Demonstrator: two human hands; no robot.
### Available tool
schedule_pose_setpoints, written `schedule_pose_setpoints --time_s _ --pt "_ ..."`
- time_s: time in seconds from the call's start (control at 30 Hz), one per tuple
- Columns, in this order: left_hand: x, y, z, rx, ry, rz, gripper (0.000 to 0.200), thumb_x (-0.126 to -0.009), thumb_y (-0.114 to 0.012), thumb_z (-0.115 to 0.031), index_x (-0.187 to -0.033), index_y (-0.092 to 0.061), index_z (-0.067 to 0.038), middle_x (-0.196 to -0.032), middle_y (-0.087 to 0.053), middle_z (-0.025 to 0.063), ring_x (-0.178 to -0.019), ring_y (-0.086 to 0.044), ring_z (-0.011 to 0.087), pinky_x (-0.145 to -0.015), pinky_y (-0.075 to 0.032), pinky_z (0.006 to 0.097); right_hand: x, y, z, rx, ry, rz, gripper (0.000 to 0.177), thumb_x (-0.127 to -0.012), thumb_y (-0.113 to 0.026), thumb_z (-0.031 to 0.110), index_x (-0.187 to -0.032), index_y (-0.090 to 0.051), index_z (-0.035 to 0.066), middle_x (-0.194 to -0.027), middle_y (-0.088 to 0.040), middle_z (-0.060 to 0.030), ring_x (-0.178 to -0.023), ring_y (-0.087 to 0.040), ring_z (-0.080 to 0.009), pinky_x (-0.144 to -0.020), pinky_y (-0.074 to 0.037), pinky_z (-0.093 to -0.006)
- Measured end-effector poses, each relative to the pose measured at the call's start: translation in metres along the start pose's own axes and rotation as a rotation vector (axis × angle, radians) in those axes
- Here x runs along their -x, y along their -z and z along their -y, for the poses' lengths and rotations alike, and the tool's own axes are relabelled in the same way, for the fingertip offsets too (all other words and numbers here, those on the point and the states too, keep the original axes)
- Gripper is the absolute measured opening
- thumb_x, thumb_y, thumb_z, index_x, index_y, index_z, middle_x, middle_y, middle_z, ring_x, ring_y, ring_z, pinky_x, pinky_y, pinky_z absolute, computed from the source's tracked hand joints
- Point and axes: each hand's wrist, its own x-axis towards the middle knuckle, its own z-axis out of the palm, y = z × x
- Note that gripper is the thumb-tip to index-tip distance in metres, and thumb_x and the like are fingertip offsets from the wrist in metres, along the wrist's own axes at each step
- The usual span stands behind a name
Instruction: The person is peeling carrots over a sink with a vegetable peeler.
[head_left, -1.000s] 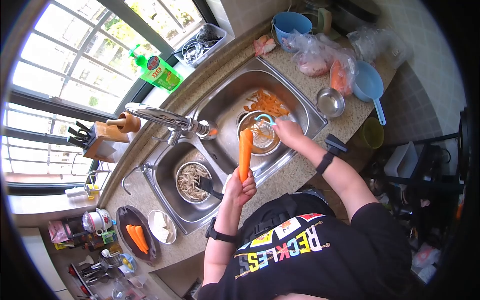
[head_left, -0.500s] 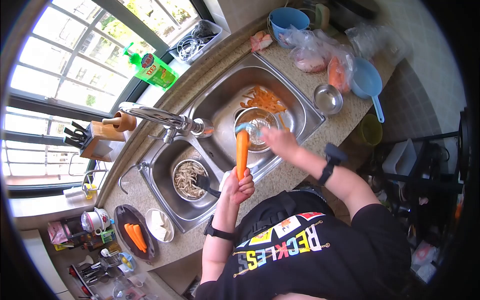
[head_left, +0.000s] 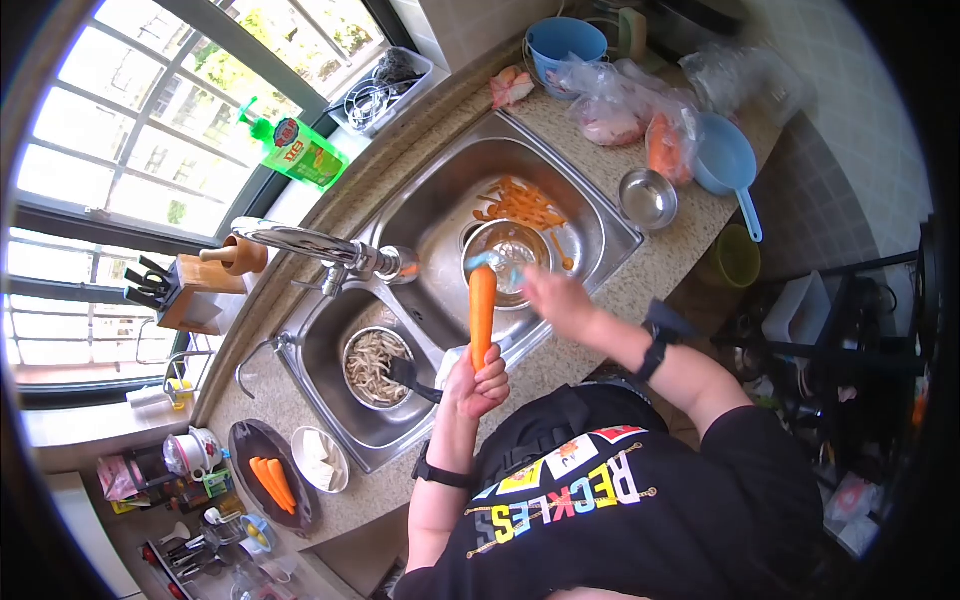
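Note:
Upright over the sink's front edge is an orange carrot (head_left: 481, 312), its lower end wrapped by the fingers of my left hand (head_left: 477, 382). My right hand (head_left: 556, 300) is closed on a light blue peeler (head_left: 482, 260), whose head is at the carrot's upper end; part of the tool is blurred. Beneath them a round metal bowl (head_left: 470, 240) stands in the larger sink basin (head_left: 420, 225). Orange peelings (head_left: 520, 204) lie on the basin floor beyond the bowl.
In the smaller basin sits a bowl of pale strips (head_left: 374, 368) with a black-handled utensil. Peeled carrots (head_left: 272, 484) rest on a dark tray beside a white bowl (head_left: 335, 476). The faucet (head_left: 310, 240) arches behind. A small metal bowl (head_left: 648, 199) and blue ladle (head_left: 725, 160) stand right.
The view has shifted slightly. Both hands stay close to the same place, with the peeler still at the carrot's upper end.

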Motion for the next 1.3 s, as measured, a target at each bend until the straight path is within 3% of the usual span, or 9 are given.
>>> schedule_pose_setpoints --time_s 0.07,0.2,0.3,0.53,0.6,0.8,1.0,1.2,1.3 --pt "0.002 0.004 0.002 -0.082 0.02 0.021 0.04 -0.095 -0.03 -0.037 -0.067 -0.04 -0.011 -0.044 -0.027 -0.0054 -0.033 -0.021 0.0064 -0.034 -0.018 0.022 -0.028 -0.001 -0.046 0.176 -0.338 0.14 0.029 -0.091 -0.05 0.032 -0.097 -0.054 0.004 -0.078 -0.063 -0.0192 -0.075 -0.062 -0.0379 -0.064 -0.05 -0.0443" --pt "0.011 0.0 0.002 -0.173 0.01 0.023 0.042 -0.095 -0.029 -0.04 -0.067 -0.04 -0.011 -0.044 -0.028 -0.0053 -0.033 -0.021 0.0063 -0.034 -0.018 0.0219 -0.033 -0.012 -0.065 -0.084 -0.143 -0.024 0.035 -0.091 -0.05 0.04 -0.096 -0.055 0.006 -0.077 -0.065 -0.0149 -0.058 -0.061 -0.0265 -0.05 -0.048 -0.0346" --pt "0.011 -0.006 -0.004 -0.292 0.01 -0.065 0.046 -0.096 -0.027 -0.044 -0.068 -0.042 -0.01 -0.044 -0.028 -0.0049 -0.033 -0.02 0.0066 -0.033 -0.018 0.0212 -0.035 0.012 -0.017 -1.217 -0.567 0.274 0.041 -0.09 -0.05 0.049 -0.097 -0.053 0.009 -0.071 -0.059 -0.0032 -0.048 -0.043 -0.0015 -0.036 -0.031 -0.0165" --pt "0.009 -0.013 -0.015 -0.387 -0.175 -0.172 0.048 -0.096 -0.03 -0.048 -0.091 -0.052 -0.006 -0.049 -0.035 -0.002 -0.036 -0.026 0.0088 -0.035 -0.021 0.0215 -0.035 0.001 -0.008 -1.443 -0.633 0.21 0.032 -0.083 -0.066 0.037 -0.096 -0.05 0.012 -0.075 -0.053 0.001 -0.049 -0.044 -0.0032 -0.038 -0.033 -0.0151" --pt "0.005 -0.007 -0.013 -0.216 -0.482 -0.036 0.045 -0.095 -0.04 -0.046 -0.113 -0.051 -0.007 -0.057 -0.045 -0.0001 -0.047 -0.039 0.0083 -0.045 -0.034 0.0223 -0.033 -0.003 -0.006 -1.49 -0.697 0.187 0.031 -0.083 -0.066 0.035 -0.095 -0.05 0.012 -0.075 -0.053 0.0011 -0.049 -0.046 -0.0036 -0.038 -0.035 -0.0151" --pt "-0.036 -0.006 0.004 -0.397 -0.726 -0.117 0.031 -0.091 -0.056 -0.031 -0.111 -0.049 -0.008 -0.093 -0.056 0.005 -0.084 -0.052 0.0141 -0.07 -0.044 0.0291 -0.011 -0.025 0.016 -1.639 -0.75 0.182 0.028 -0.085 -0.065 0.03 -0.098 -0.048 0.011 -0.079 -0.053 -0.0003 -0.048 -0.046 -0.0056 -0.039 -0.037 -0.0176" --pt "-0.043 0.01 -0.005 -0.371 -0.85 -0.291 0.026 -0.09 -0.056 -0.022 -0.107 -0.045 -0.005 -0.092 -0.057 0.0092 -0.096 -0.057 0.0252 -0.079 -0.049 0.0378 -0.013 -0.018 -0.004 -1.264 -0.739 0.164 0.031 -0.094 -0.049 0.039 -0.097 -0.05 0.008 -0.082 -0.055 -0.0041 -0.047 -0.042 -0.0053 -0.041 -0.032 -0.0163" --pt "-0.034 0.019 -0.012 -0.537 -0.495 -0.268 0.017 -0.086 -0.054 -0.014 -0.095 -0.042 -0.005 -0.072 -0.053 0.0106 -0.061 -0.055 0.0223 -0.056 -0.05 0.0335 -0.006 -0.019 -0.01 -0.051 0.149 -0.065 0.027 -0.091 -0.052 0.03 -0.099 -0.053 0.005 -0.081 -0.062 -0.0127 -0.077 -0.064 -0.0241 -0.065 -0.049 -0.0374" --pt "-0.024 0.011 -0.01 -0.654 -0.405 -0.198 0.018 -0.085 -0.056 -0.014 -0.094 -0.043 -0.006 -0.068 -0.051 0.0086 -0.057 -0.054 0.0198 -0.051 -0.047 0.0297 -0.009 -0.012 0.006 0.09 0.174 -0.01 0.019 -0.09 -0.052 0.026 -0.094 -0.053 0.008 -0.082 -0.063 -0.0131 -0.076 -0.065 -0.029 -0.065 -0.051 -0.042"
